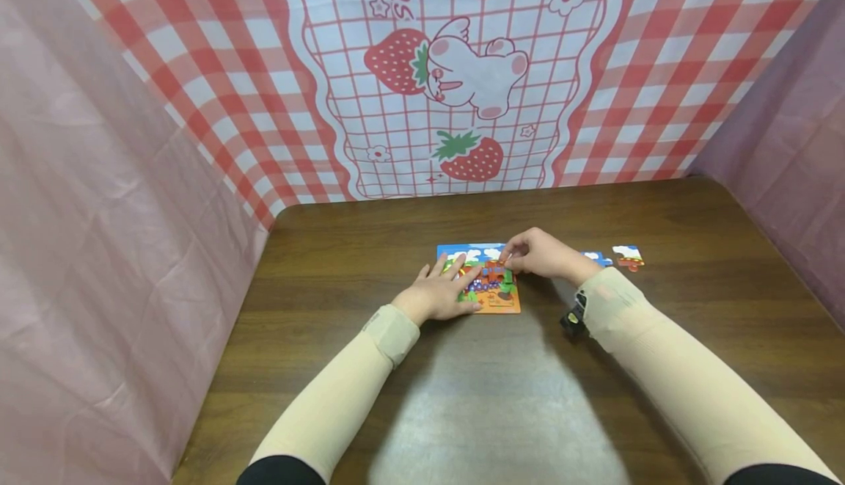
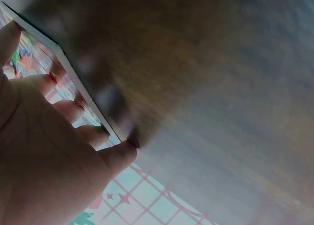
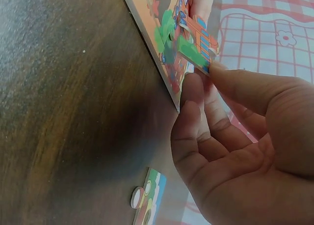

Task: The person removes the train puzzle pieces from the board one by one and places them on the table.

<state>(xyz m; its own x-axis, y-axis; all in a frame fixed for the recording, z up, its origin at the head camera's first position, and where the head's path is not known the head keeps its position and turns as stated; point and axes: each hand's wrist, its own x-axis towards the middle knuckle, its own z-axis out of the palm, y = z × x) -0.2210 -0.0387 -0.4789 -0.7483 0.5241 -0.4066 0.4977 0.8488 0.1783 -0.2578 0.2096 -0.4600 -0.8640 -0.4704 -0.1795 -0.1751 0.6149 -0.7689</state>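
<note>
A colourful jigsaw puzzle board (image 1: 499,306) lies on the table, with blue sky and clouds along its far edge and orange ground along its near edge. My left hand (image 1: 436,296) rests on its left part, fingers spread; the left wrist view shows the fingertips along the board (image 2: 81,87). At the board's right side, my right hand (image 1: 543,254) pinches a puzzle piece (image 3: 198,45) between thumb and fingers. That piece shows green and an orange-red shape with blue windows. It is tilted over the board, and its far end is partly hidden by fingers.
Right of the board lie a loose puzzle piece (image 1: 628,254) with clouds and another blue-and-white piece (image 1: 597,257), partly behind my right hand. The wooden table (image 1: 343,272) meets a red-checked strawberry cloth (image 1: 462,118) at the back. Pink cloth (image 1: 119,221) hangs at the left.
</note>
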